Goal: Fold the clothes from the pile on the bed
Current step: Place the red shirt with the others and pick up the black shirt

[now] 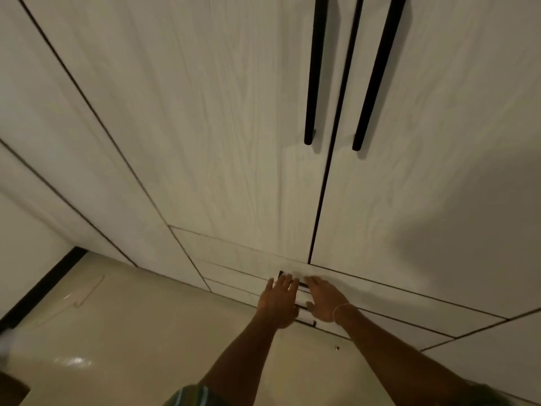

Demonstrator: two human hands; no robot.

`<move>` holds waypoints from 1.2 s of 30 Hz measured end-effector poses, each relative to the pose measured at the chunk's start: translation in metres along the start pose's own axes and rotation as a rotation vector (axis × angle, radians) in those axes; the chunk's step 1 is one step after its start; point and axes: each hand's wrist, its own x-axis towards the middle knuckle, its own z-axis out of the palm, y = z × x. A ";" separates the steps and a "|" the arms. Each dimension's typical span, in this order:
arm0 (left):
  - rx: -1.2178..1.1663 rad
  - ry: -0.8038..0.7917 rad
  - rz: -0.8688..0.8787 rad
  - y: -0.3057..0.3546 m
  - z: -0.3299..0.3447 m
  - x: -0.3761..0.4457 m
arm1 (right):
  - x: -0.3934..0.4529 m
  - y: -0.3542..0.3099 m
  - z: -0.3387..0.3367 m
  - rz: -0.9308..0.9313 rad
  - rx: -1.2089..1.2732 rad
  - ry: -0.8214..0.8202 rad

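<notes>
No clothes, pile or bed are in view. Both my arms reach down toward the low drawers of a white wardrobe. My left hand has its fingers straight and spread, lying over the dark drawer handles. My right hand, with a thin bracelet on the wrist, is beside it with fingers extended against the drawer fronts. Neither hand holds anything.
Tall white wardrobe doors with two long black bar handles fill the view ahead. A glossy beige floor lies below, with a dark skirting strip at the left. A brown object sits at the bottom left corner.
</notes>
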 end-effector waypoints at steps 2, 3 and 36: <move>0.008 -0.006 0.013 -0.002 0.009 0.021 | 0.019 0.007 0.008 0.034 0.002 -0.001; 0.012 -0.010 0.023 -0.004 0.013 0.030 | 0.028 0.011 0.012 0.052 0.006 -0.007; -0.030 -0.011 0.126 -0.004 0.045 0.078 | 0.060 0.017 0.069 0.120 -0.327 0.079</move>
